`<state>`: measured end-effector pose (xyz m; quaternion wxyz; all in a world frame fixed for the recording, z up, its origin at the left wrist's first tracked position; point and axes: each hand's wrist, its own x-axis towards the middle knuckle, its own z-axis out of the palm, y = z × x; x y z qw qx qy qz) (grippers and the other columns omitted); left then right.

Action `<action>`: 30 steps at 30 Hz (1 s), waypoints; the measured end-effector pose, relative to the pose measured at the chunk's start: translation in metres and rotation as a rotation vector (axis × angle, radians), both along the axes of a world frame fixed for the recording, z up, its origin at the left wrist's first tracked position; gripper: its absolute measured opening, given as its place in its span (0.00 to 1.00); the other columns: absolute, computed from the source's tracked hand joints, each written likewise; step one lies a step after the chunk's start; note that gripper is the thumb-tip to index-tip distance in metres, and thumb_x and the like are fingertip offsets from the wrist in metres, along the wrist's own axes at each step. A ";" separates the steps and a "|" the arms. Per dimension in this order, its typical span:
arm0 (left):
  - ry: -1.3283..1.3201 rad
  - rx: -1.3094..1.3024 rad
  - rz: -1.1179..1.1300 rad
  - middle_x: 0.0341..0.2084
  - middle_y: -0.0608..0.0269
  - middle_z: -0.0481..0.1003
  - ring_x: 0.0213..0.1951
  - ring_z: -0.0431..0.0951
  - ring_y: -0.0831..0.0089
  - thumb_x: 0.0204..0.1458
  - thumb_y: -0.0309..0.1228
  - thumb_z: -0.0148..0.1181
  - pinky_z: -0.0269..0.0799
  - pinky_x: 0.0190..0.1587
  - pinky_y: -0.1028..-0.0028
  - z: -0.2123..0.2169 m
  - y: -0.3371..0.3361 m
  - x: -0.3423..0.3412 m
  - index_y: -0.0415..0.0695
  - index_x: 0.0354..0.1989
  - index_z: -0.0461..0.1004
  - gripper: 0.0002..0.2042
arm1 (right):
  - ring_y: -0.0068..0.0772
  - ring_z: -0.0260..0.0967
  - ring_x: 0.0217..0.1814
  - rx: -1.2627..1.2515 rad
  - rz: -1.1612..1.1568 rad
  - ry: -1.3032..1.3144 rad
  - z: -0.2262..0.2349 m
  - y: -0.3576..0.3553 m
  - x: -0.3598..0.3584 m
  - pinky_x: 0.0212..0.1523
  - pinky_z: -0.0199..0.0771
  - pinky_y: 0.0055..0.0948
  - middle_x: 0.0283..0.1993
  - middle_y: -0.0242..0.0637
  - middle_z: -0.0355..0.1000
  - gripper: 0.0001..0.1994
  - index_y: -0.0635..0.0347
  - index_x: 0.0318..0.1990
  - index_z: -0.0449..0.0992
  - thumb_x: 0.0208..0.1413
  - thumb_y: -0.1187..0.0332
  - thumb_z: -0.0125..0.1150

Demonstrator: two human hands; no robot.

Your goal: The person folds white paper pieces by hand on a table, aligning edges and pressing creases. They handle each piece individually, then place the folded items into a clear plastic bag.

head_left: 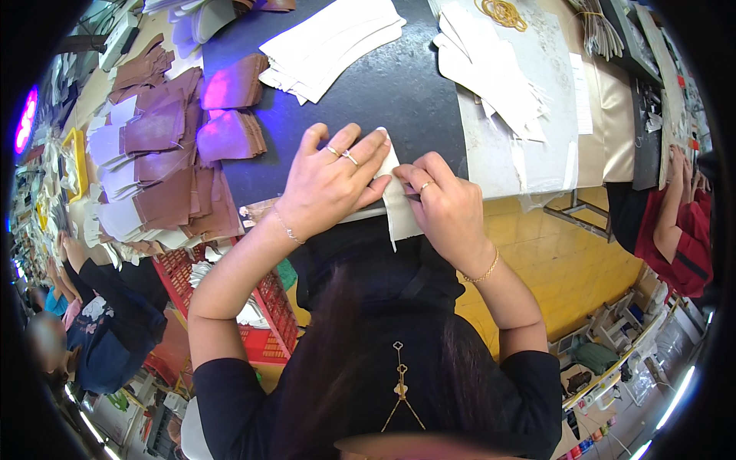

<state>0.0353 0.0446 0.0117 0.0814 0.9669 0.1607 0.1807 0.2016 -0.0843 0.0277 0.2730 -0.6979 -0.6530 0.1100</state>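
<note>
A narrow off-white piece of fabric or soft leather (399, 208) lies across the near edge of the dark tabletop, its lower end hanging over. My left hand (333, 180) rests on its left side with fingers stretched out, index fingertip near the top and thumb lower down. On the other side, my right hand (448, 207) has its fingers curled and pinched at the piece's right edge. Whether a small tool is also in that pinch is hidden. Beyond my hands lies a stack of white cut pieces (333, 46).
Stacks of brown and white cut pieces (157, 146) cover the left side. More white pieces (494, 73) and tan rubber bands (502, 13) lie on the right. A red crate (274, 310) stands below the table. Co-workers (115, 322) (682, 230) are at both sides.
</note>
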 end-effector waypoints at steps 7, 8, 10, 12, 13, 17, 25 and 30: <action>0.073 0.146 0.135 0.53 0.69 0.78 0.53 0.76 0.68 0.51 0.42 0.71 0.63 0.54 0.58 0.006 0.019 -0.014 0.47 0.49 0.81 0.19 | 0.36 0.77 0.28 0.041 0.093 0.018 -0.016 0.037 0.001 0.27 0.77 0.34 0.39 0.31 0.72 0.09 0.56 0.42 0.81 0.53 0.73 0.63; 0.072 0.151 0.142 0.53 0.69 0.77 0.53 0.76 0.68 0.51 0.42 0.71 0.64 0.55 0.58 0.004 0.017 -0.013 0.46 0.49 0.81 0.19 | 0.36 0.77 0.28 0.049 0.092 0.017 -0.016 0.037 0.000 0.27 0.77 0.34 0.39 0.31 0.72 0.09 0.56 0.42 0.81 0.53 0.74 0.63; 0.063 0.136 0.115 0.54 0.66 0.76 0.53 0.76 0.68 0.51 0.40 0.71 0.64 0.56 0.58 0.002 0.015 -0.013 0.44 0.49 0.80 0.19 | 0.35 0.77 0.27 0.053 0.084 0.031 -0.015 0.033 0.001 0.27 0.77 0.33 0.38 0.31 0.73 0.09 0.56 0.41 0.81 0.52 0.75 0.64; 0.036 0.073 0.124 0.54 0.66 0.76 0.54 0.76 0.68 0.52 0.39 0.71 0.65 0.57 0.58 -0.001 0.015 -0.013 0.45 0.49 0.80 0.18 | 0.35 0.76 0.26 0.064 0.079 0.029 -0.013 0.028 0.002 0.27 0.77 0.33 0.38 0.31 0.73 0.10 0.56 0.41 0.82 0.51 0.76 0.64; 0.022 0.041 0.122 0.54 0.66 0.76 0.54 0.76 0.68 0.52 0.38 0.71 0.65 0.57 0.59 -0.002 0.015 -0.013 0.46 0.49 0.80 0.18 | 0.35 0.76 0.26 0.067 0.074 0.026 -0.013 0.025 0.002 0.26 0.77 0.32 0.37 0.31 0.73 0.10 0.56 0.41 0.82 0.50 0.76 0.65; -0.016 0.075 0.093 0.53 0.62 0.76 0.54 0.74 0.66 0.51 0.37 0.69 0.67 0.54 0.58 -0.003 0.013 -0.013 0.51 0.46 0.79 0.14 | 0.33 0.79 0.31 0.021 0.072 0.043 -0.010 0.019 0.003 0.30 0.78 0.30 0.36 0.33 0.74 0.13 0.59 0.41 0.82 0.46 0.81 0.70; 0.019 0.043 0.088 0.55 0.57 0.75 0.56 0.73 0.60 0.50 0.36 0.67 0.66 0.57 0.55 -0.002 0.010 -0.015 0.51 0.46 0.78 0.15 | 0.32 0.78 0.28 0.048 0.110 -0.024 -0.006 0.020 0.000 0.28 0.77 0.30 0.37 0.32 0.74 0.16 0.59 0.42 0.81 0.44 0.82 0.68; 0.096 -0.025 0.083 0.61 0.56 0.72 0.59 0.72 0.57 0.51 0.36 0.70 0.64 0.61 0.52 0.003 0.008 -0.018 0.58 0.50 0.79 0.17 | 0.31 0.73 0.23 0.068 0.118 -0.147 -0.003 0.020 -0.002 0.25 0.74 0.30 0.37 0.31 0.74 0.15 0.58 0.43 0.81 0.45 0.79 0.67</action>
